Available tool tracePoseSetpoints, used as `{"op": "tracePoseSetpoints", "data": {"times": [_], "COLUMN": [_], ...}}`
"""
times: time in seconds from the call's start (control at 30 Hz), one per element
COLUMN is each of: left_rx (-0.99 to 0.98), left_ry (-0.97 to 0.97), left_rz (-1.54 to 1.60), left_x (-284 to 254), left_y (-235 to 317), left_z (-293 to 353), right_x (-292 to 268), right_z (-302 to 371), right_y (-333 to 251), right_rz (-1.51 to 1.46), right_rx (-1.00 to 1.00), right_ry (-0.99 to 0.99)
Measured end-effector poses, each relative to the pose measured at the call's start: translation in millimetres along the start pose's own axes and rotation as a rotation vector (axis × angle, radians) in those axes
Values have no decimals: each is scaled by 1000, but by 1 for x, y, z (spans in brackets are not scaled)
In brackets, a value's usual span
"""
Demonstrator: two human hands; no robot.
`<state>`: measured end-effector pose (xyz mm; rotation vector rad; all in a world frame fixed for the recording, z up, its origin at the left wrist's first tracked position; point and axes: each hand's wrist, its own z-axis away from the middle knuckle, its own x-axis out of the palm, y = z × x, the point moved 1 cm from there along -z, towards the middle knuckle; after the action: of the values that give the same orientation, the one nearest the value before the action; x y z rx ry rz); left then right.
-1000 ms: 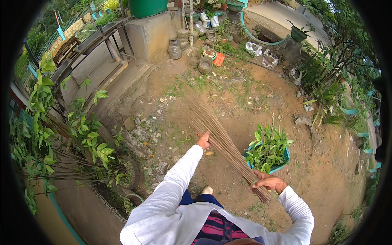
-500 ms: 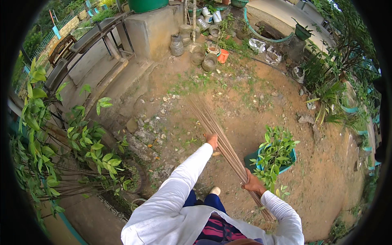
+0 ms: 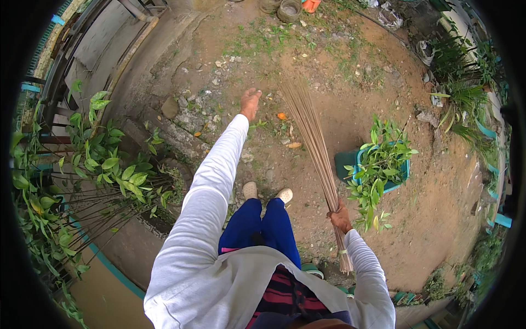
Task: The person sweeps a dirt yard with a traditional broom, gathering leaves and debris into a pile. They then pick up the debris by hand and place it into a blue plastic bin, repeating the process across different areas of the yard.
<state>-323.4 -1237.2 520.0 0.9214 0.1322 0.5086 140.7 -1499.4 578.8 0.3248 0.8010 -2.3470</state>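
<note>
A stick broom (image 3: 313, 137), a long bundle of thin brown ribs, slants over the bare ground with its spread tips pointing away from me. My right hand (image 3: 341, 217) is wrapped round its bound lower part, near the butt end. My left hand (image 3: 250, 104) reaches forward, off the broom and to the left of its tips. It holds nothing, and its fingers look loosely bent and apart. Beyond my right hand stands a teal bin (image 3: 359, 176) heaped with cut leafy branches (image 3: 381, 167).
Leafy plants (image 3: 123, 170) crowd the left side beside a low stone edge (image 3: 164, 131). Pots (image 3: 289, 10) stand at the far side. Shrubs and a teal-edged border (image 3: 485, 129) run along the right. An orange leaf (image 3: 282, 116) and small stones lie on the soil.
My left hand has let go of the broom and moved forward and left. The right hand keeps its hold, and the broom now points more straight ahead. The view has tipped down.
</note>
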Motion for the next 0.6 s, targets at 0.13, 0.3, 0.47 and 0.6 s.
{"op": "tracePoseSetpoints", "data": {"times": [0.13, 0.3, 0.47, 0.6], "left_rx": [112, 237, -178, -184], "left_ry": [173, 183, 78, 107], "left_rz": [-315, -538, -506, -538], "left_x": [-30, -26, 6, -29], "left_y": [-71, -210, -306, -403], "left_z": [-45, -89, -123, -190], "right_x": [0, 23, 65, 95], "right_z": [-60, -177, -282, -329], "right_y": [4, 6, -29, -62], "right_rz": [-23, -41, -535, -929], "right_rx": [69, -165, -142, -181], "right_ry": [10, 126, -19, -221]}}
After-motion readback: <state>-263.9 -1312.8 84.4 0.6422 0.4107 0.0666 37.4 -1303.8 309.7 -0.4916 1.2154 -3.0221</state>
